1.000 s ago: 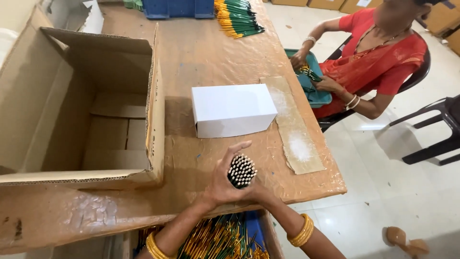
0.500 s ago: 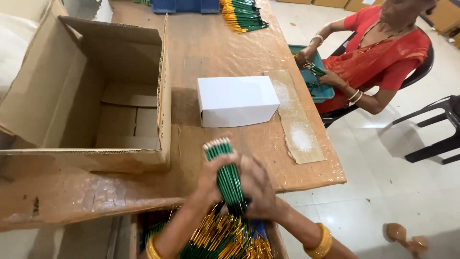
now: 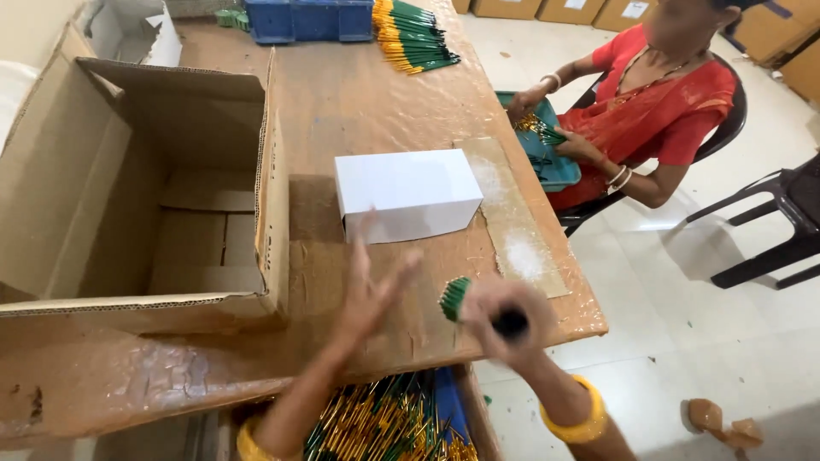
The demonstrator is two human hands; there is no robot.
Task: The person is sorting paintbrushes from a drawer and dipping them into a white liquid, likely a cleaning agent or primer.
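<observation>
My right hand (image 3: 506,318) is closed around a bundle of green pencils (image 3: 455,297), whose tips point left above the table's front edge. My left hand (image 3: 373,286) hovers open with fingers spread, just in front of a closed white box (image 3: 408,194) on the brown table (image 3: 359,94). Both hands are blurred by motion. Below them, at my lap, a bin holds several loose green and gold pencils (image 3: 384,423).
A large open cardboard box (image 3: 137,188) lies on the left of the table. A pale strip (image 3: 512,222) sits right of the white box. More pencils (image 3: 414,36) and a blue crate (image 3: 309,19) are at the far end. A person in red (image 3: 658,111) sits at right with a teal tray (image 3: 547,154).
My left hand has let go of the pencil bundle and opened toward the white box. My right hand now holds the bundle alone, tilted sideways and moved to the right.
</observation>
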